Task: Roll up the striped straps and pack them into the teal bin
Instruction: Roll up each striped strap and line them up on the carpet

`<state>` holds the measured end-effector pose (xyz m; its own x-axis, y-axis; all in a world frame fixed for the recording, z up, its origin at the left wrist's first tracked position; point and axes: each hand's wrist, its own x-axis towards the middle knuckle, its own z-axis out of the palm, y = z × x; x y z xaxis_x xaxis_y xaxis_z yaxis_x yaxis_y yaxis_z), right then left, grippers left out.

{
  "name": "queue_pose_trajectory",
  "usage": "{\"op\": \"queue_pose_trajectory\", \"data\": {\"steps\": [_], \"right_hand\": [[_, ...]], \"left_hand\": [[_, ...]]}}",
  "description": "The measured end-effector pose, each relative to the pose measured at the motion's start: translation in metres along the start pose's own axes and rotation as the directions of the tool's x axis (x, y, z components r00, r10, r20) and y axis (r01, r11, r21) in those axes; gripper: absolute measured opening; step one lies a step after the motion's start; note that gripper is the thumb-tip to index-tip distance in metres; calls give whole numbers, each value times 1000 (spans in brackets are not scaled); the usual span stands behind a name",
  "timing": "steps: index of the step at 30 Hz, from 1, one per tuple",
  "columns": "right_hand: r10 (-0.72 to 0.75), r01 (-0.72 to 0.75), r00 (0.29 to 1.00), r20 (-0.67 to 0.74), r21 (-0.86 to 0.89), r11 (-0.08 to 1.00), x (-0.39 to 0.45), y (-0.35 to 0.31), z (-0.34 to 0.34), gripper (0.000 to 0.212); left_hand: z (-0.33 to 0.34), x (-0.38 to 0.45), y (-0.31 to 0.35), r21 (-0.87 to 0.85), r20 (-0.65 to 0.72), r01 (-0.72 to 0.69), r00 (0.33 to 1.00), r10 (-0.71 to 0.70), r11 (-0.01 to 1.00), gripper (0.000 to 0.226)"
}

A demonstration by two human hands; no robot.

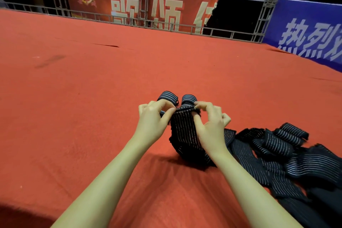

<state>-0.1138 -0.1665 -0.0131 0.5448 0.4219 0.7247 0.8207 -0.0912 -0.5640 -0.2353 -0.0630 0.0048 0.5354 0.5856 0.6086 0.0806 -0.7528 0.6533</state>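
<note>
A black strap with thin white stripes lies stretched toward me on the red carpet. My left hand and my right hand pinch its far end from either side, where a first fold is turned over. Two rolled striped straps sit on the carpet just beyond my fingers. A loose pile of striped straps is spread out to my right. No teal bin is in view.
The red carpet stretches wide ahead and to the left. A metal rail with truss posts borders its far edge, backed by a red banner and a blue banner.
</note>
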Motion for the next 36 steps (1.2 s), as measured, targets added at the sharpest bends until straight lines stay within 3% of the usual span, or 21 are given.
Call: {"op": "queue_pose_trajectory", "data": {"steps": [4, 6, 8, 13, 21, 27, 36], "right_hand": [[-349, 309, 934, -70, -329, 892, 0, 8, 1, 17], [-517, 451, 855, -53, -418, 789, 0, 10, 0, 4], [-586, 512, 810, -15, -469, 720, 1, 11, -1, 5], [-586, 519, 810, -5, -460, 721, 0, 14, 0, 8], [-512, 534, 845, 151, -230, 814, -7, 12, -7, 12], [-329, 335, 942, 60, -197, 921, -4, 9, -1, 2], [-282, 282, 959, 22, -162, 946, -3, 8, 6, 7]], "left_hand": [[11, -2, 4, 65, -27, 28, 999, -26, 997, 9], [15, -3, 4, 69, -19, 37, 999, -35, 997, 9], [16, -2, 4, 86, -14, 30, 999, -28, 996, 9], [19, -1, 4, 108, -31, 59, 998, -56, 992, 13], [2, 10, -7, 63, 8, 158, 987, -159, 985, 14], [3, 1, 5, 5, 70, 146, 987, -146, 989, 28], [-6, 1, 2, -32, 117, 137, 984, -132, 990, 26]]}}
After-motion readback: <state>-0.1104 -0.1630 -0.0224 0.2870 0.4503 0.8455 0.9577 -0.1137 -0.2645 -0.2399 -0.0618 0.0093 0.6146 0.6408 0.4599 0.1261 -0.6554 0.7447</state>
